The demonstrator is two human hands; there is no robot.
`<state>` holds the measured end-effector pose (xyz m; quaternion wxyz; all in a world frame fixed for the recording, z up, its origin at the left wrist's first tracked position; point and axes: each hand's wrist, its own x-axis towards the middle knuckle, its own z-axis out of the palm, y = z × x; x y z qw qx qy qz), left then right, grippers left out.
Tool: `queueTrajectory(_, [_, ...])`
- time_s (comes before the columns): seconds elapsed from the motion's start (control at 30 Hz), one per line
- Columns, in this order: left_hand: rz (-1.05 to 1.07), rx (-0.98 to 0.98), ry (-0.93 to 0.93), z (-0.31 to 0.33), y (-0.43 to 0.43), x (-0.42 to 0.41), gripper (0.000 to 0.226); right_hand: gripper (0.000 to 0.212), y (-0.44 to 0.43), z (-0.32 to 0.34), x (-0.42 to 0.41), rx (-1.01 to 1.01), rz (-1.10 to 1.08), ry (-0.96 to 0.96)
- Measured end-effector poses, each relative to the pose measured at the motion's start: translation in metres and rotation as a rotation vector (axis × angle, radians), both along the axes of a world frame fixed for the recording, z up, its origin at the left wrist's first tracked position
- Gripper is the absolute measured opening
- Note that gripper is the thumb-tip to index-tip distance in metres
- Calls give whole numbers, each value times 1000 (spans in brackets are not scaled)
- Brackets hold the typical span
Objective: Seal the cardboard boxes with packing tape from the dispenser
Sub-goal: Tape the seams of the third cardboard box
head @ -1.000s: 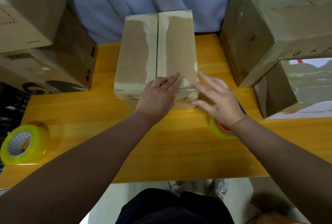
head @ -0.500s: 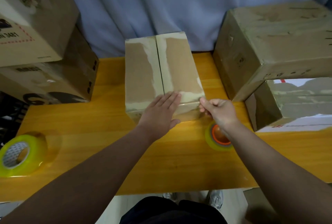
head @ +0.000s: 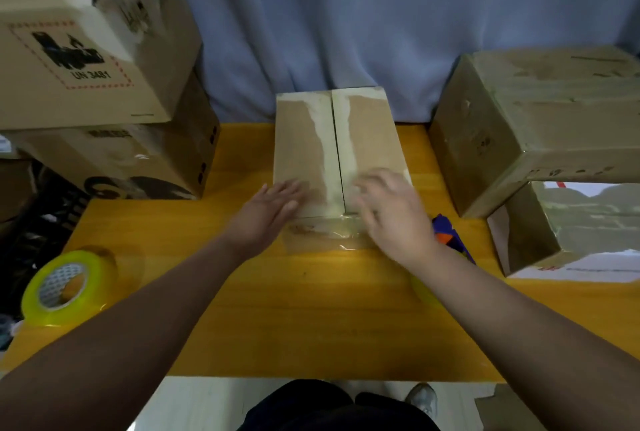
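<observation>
A small cardboard box [head: 337, 140] with closed flaps and old tape marks stands at the middle back of the yellow table [head: 294, 309]. Clear tape [head: 325, 228] covers its near edge and front face. My left hand [head: 268, 214] lies flat on the left flap near the front edge, fingers straight. On the right flap rests my right hand [head: 391, 209], fingers spread and blurred. The blue and orange tape dispenser [head: 448, 236] lies on the table just right of my right wrist, mostly hidden by it.
A loose yellow tape roll [head: 65, 287] sits at the table's left edge. Stacked cardboard boxes [head: 104, 91] stand at the left, and two more boxes [head: 540, 133] at the right. A blue curtain [head: 329, 15] hangs behind.
My right hand has let go of the tape at the box's front corner and moved up onto the right flap. My left hand has slid left across the top.
</observation>
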<state>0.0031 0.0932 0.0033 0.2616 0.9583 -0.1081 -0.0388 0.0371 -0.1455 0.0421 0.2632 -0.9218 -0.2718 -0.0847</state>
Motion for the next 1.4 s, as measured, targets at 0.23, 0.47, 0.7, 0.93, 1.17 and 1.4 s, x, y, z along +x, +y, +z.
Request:
queueTrajectory(0.23, [-113, 252, -27, -14, 14, 13, 75, 64, 74, -26, 26, -592, 197, 346])
queueTrajectory(0.47, [-149, 421, -195, -29, 18, 14, 73, 93, 74, -35, 23, -893, 163, 16])
queueTrajectory(0.7, [-112, 625, -154, -10, 2, 8, 84, 96, 57, -28, 22, -794, 198, 84])
queueTrajectory(0.93, [-177, 464, -100, 6, -73, 42, 68, 83, -25, -10, 47, -706, 74, 207])
queueTrajectory(1.17, [-202, 591, -116, -6, -93, 52, 74, 78, -48, -28, 50, -720, -11, 292])
queueTrajectory(1.4, [-224, 680, -122, -14, -94, 48, 81, 100, -54, -37, 58, -825, 168, 115])
